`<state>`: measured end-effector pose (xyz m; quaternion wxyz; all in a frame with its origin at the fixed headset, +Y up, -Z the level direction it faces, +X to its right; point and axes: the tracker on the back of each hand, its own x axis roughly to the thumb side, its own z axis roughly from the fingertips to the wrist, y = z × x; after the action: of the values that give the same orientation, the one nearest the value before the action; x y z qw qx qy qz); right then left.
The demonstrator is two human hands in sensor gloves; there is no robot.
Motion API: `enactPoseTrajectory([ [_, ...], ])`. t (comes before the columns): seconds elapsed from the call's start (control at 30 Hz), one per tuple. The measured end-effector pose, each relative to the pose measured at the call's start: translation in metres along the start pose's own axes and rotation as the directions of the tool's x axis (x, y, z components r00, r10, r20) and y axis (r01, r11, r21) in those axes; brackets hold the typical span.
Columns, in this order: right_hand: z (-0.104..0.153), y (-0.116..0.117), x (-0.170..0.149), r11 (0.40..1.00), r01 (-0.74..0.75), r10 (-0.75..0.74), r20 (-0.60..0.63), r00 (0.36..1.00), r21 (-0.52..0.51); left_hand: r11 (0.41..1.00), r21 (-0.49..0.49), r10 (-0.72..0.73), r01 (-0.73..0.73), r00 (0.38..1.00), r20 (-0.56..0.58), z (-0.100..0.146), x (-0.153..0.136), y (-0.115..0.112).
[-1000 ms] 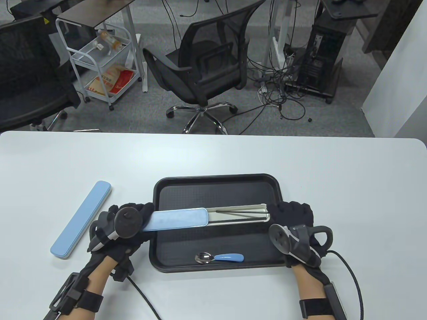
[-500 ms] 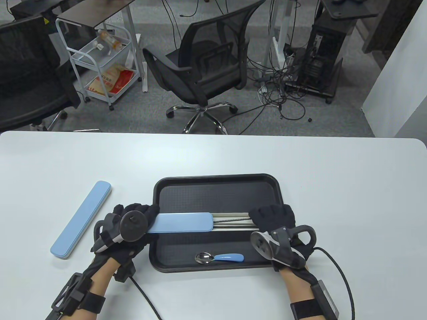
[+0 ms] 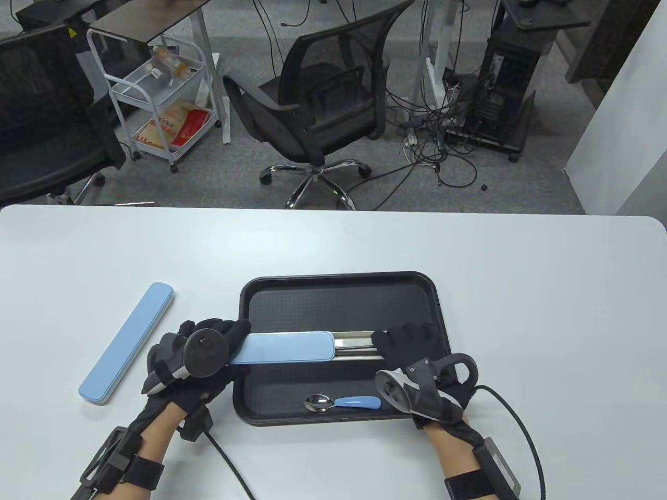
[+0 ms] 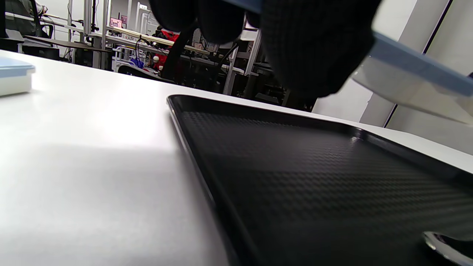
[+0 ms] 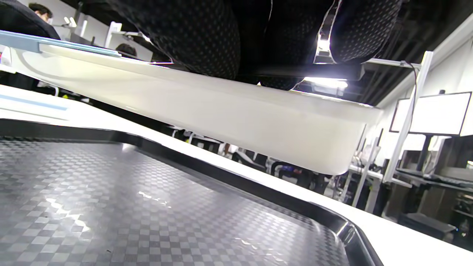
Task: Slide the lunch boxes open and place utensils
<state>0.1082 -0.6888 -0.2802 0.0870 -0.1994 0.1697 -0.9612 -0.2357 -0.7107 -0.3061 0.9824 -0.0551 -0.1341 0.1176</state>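
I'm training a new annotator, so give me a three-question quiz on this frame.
1. True or false: the blue-handled metal spoon lies on the black plastic tray.
2. Which hand holds the sliding blue lid: A left hand, B right hand?
3. Fill in: the closed long blue utensil case lies on the white ___.

Key: 1 true; 2 A; 3 table.

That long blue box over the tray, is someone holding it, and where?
Yes, both hands hold it above the tray. The left hand grips the blue lid at its left end; the right hand grips the white base at the right end.
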Motion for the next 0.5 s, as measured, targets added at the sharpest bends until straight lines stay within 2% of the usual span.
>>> enactPoseTrajectory([
  [0.13, 0.001, -0.002, -0.002, 0.999, 0.02, -0.02, -0.007, 1.0, -0.029, 1.0, -0.005, 0.01, -0.01, 1.0, -0.008, -0.001, -0.001, -0.001],
  [0.33, 0.004, -0.017, -0.01, 0.98, 0.117, -0.123, -0.027, 0.992, -0.158, 1.0, 0.014, 0.028, -0.028, 0.998, -0.056, -0.001, -0.004, 0.002],
  [0.4, 0.003, -0.018, -0.009, 0.975, 0.169, -0.174, -0.026, 0.984, -0.145, 0.999, 0.02, 0.044, -0.042, 0.996, -0.079, 0.0, -0.007, 0.003],
  [0.5, 0.002, -0.014, -0.004, 0.982, 0.163, -0.164, -0.001, 0.986, -0.092, 0.998, 0.036, 0.059, -0.055, 0.992, -0.116, 0.0, -0.011, 0.005],
])
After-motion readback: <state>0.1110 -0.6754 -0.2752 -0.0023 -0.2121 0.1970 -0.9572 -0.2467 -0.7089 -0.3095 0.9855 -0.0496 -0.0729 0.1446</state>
